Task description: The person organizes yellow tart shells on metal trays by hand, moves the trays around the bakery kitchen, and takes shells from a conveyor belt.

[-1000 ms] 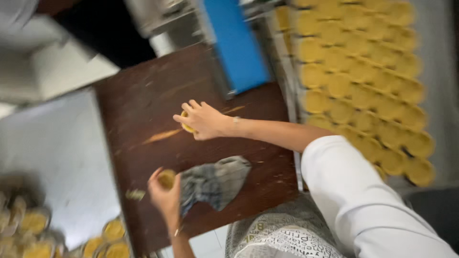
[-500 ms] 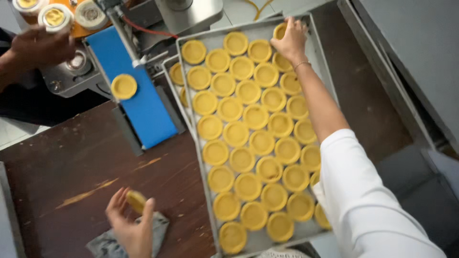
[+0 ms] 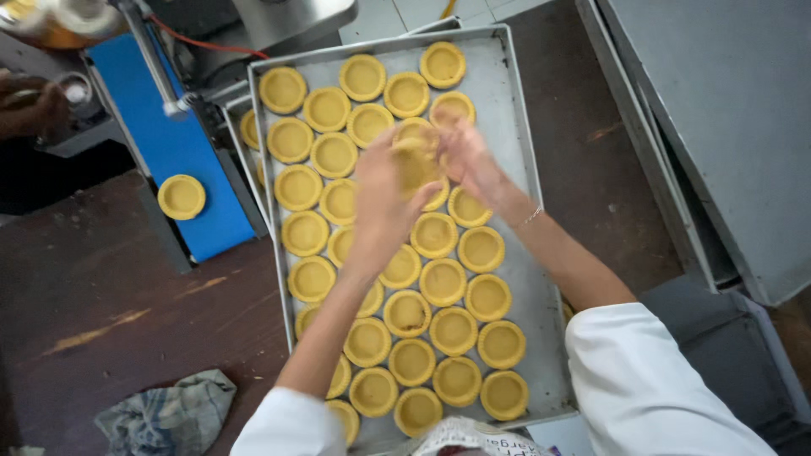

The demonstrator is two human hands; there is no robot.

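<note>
My left hand [image 3: 382, 192] and my right hand [image 3: 470, 157] meet over the middle of a grey metal tray [image 3: 517, 127]. Between them they hold a yellow tart shell [image 3: 414, 157], blurred by motion; the left palm is under it and the right fingertips rest on its far edge. Below them the tray is filled with rows of several round yellow tart shells [image 3: 443, 282]. Both my sleeves are white.
A blue conveyor belt [image 3: 190, 127] left of the tray carries one tart shell [image 3: 181, 197]. A crumpled grey cloth [image 3: 167, 414] lies on the dark brown table [image 3: 101, 295]. Another person's hand [image 3: 29, 105] is at the top left. A grey metal surface [image 3: 726, 118] stands at the right.
My left hand rose from the table by the cloth to over the tray with its shell. My right hand came back from the tray's far corner to meet it.
</note>
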